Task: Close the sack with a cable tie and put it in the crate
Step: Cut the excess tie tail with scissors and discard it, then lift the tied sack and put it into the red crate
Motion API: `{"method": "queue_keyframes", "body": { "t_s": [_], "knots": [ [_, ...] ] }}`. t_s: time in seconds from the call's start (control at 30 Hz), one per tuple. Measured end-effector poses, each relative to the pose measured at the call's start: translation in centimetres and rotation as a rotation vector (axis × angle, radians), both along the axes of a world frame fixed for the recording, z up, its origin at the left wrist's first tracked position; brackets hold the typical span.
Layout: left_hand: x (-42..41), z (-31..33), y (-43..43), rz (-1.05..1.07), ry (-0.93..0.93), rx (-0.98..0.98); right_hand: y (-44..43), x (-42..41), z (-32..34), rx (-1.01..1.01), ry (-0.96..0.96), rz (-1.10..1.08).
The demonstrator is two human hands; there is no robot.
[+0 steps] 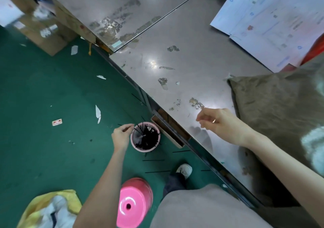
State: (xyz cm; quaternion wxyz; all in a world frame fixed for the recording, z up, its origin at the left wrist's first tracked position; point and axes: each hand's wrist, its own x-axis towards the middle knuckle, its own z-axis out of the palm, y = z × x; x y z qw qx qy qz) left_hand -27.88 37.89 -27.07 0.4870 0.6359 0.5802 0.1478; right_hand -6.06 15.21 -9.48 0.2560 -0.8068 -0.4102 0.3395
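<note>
A grey-brown sack lies on the steel table at the right. On the green floor a small pink basket holds many black cable ties. My left hand is at the basket's left rim, fingers pinched on a black cable tie that sticks out past the fingertips. My right hand hovers over the table's edge left of the sack, fingers loosely curled, holding nothing. No crate is in view.
A pink stool stands near my legs. Several loose black ties and paper scraps lie on the floor. A yellow bag sits at lower left, cardboard boxes at upper left, paper sheets on the table's far right.
</note>
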Motion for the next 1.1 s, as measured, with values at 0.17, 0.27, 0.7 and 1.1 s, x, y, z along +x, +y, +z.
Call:
{"method": "queue_keyframes", "body": {
  "t_s": [0.17, 0.27, 0.7, 1.1],
  "knots": [
    [1.4, -0.8, 0.1, 0.013, 0.044, -0.005, -0.3, 0.0, -0.5, -0.021, -0.014, -0.004],
    [1.9, -1.1, 0.3, -0.002, 0.047, -0.006, -0.6, -0.1, -0.6, -0.038, -0.009, -0.012],
    [6.8, 7.7, -4.5, -0.086, -0.217, 0.164, -4.5, -0.7, 2.4, 0.116, -0.047, -0.133],
    [14.3, 23.7, -19.4, -0.626, -0.684, 0.094, -14.4, -1.6, 10.9, 0.470, -0.441, -0.380]
  ]
}}
